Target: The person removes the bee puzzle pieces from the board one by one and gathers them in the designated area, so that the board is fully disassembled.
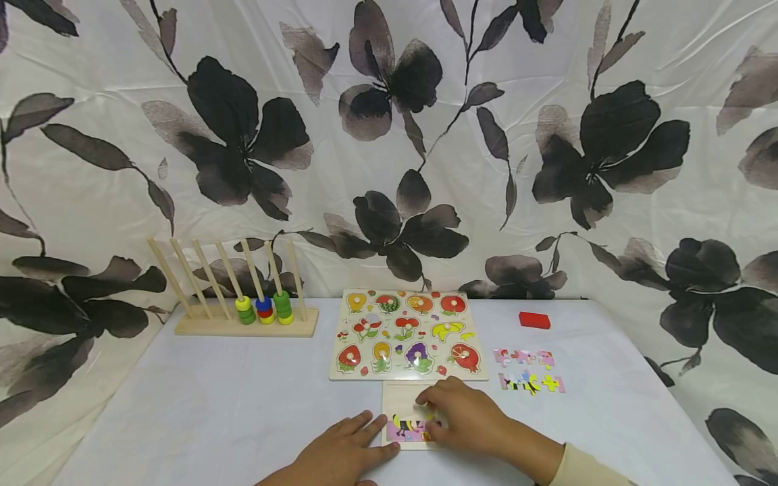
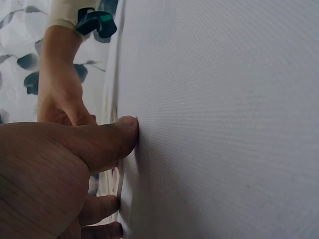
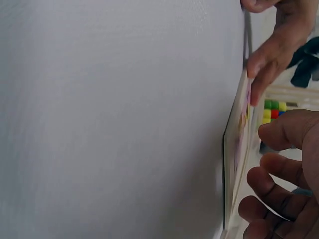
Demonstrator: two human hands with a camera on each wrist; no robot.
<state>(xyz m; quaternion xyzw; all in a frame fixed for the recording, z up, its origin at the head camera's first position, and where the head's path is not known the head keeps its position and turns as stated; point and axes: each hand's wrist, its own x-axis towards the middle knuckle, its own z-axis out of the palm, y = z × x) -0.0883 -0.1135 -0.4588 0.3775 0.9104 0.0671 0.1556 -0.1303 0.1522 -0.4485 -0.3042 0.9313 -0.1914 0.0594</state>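
A small wooden puzzle tray [image 1: 398, 399] lies near the table's front edge, with pink and yellow bee-picture pieces [image 1: 404, 430] in its lower part. My left hand [image 1: 340, 449] rests beside it, fingertips and thumb touching its left and lower-left edge. Over the tray's right side hovers my right hand [image 1: 468, 418], its fingers loosely bent and partly hiding the pieces. Between the thumb [image 3: 279, 135] and fingers no held piece shows in the right wrist view. Loose puzzle pieces [image 1: 529, 383] lie in two rows to the right of the tray.
A fruit peg puzzle board [image 1: 334, 371] lies just behind the tray. At the back left stands a wooden rack [image 1: 200, 329] with upright pegs, some carrying coloured rings. A red block [image 1: 534, 320] sits at the back right. Behind the table hangs a floral cloth [image 1: 504, 169].
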